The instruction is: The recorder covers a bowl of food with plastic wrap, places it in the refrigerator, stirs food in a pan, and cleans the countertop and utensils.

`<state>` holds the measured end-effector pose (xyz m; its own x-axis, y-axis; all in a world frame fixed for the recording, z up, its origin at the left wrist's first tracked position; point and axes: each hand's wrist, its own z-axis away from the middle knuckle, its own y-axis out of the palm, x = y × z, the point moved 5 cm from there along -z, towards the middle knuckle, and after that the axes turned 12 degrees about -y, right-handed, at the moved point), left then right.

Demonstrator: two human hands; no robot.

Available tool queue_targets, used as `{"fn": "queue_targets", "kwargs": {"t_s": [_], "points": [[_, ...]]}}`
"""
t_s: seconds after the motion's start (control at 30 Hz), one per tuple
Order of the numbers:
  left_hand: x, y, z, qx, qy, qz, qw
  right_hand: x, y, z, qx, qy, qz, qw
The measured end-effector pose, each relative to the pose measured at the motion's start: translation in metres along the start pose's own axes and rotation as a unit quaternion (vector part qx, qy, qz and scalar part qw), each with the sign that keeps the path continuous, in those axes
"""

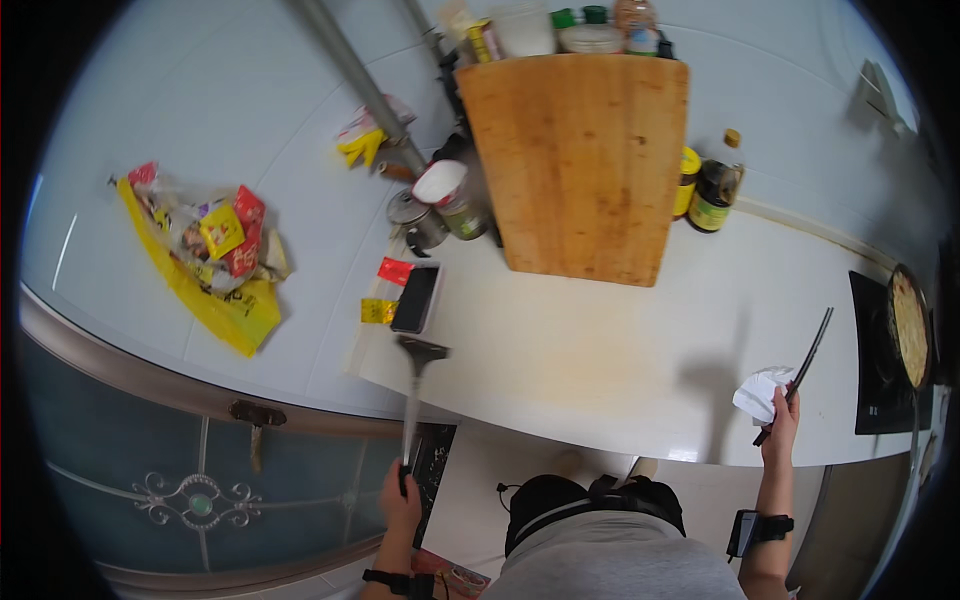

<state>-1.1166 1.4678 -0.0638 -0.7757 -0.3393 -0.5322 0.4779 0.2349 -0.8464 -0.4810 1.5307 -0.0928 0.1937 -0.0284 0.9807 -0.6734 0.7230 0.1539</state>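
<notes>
My left hand (401, 501) grips the black handle of a metal spatula (411, 420). The spatula points away from me, its dark wide head just short of a smartphone (416, 300) at the counter's left end. In my right hand (782, 429) are dark chopsticks (814, 349) and a crumpled white paper towel (759, 393). That hand is over the front edge of the white counter (697, 337). Farther right, a frying pan (893, 319) with a pale flatbread (910, 330) in it sits on a black cooktop (872, 405).
A wooden cutting board (577, 165) leans upright at the back. Beside it stand a dark sauce bottle (712, 196) and jars (461, 214). Red (395, 270) and yellow packets (377, 310) lie by the phone. A yellow plastic bag (217, 300) hangs at left above a glass-panelled door (300, 480).
</notes>
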Motion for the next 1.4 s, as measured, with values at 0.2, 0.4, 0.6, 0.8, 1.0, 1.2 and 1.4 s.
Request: {"fn": "queue_targets", "kwargs": {"t_s": [0.2,0.4,0.6,0.8,1.0,1.2,1.4], "points": [[0.062,-0.032,-0.031,-0.151,-0.105,-0.125,0.975,0.015,0.054,0.028,0.005,-0.017,0.008,1.0],[0.102,-0.01,-0.11,-0.127,-0.075,-0.123,0.981,0.034,0.062,0.061,-0.029,-0.031,0.045,0.998],[0.088,0.029,-0.231,-0.144,0.002,-0.118,0.982,0.045,0.036,0.09,-0.041,-0.02,0.056,0.997],[0.09,0.072,-0.269,-0.101,0.011,-0.083,0.991,0.043,0.051,0.106,0.017,-0.015,0.059,0.998],[-0.024,0.105,-0.195,-0.06,0.265,0.101,0.957,0.034,0.044,0.106,-0.02,-0.003,0.131,0.991],[-0.283,0.166,0.003,0.408,0.344,0.282,0.797,0.029,0.047,0.091,0.11,-0.03,0.178,0.977],[-0.402,0.214,0.123,0.382,0.478,0.284,0.738,0.029,-0.007,0.092,0.161,0.056,0.084,0.982]]}}
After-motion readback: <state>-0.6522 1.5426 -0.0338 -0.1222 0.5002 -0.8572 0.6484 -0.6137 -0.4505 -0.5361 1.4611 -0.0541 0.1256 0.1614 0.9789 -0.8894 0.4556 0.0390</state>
